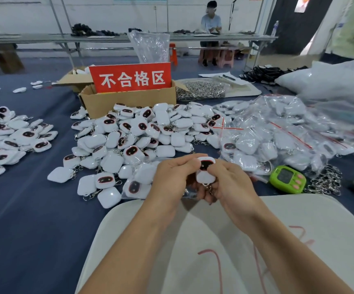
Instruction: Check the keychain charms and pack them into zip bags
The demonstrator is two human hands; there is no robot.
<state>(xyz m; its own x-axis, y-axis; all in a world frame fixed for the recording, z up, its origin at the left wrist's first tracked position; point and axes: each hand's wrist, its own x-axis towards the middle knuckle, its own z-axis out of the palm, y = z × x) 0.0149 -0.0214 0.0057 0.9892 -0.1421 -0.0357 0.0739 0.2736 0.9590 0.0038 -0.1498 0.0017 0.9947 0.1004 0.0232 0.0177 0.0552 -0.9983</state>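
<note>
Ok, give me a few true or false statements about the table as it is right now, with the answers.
1. The left hand and the right hand both hold one charm. True.
2. The green timer lies left of the hands. False: it lies to their right.
3. The cardboard box carries a red sign. True.
4. The bagged charms are heaped on the table's left side. False: they are on the right; the left heap is loose charms.
</note>
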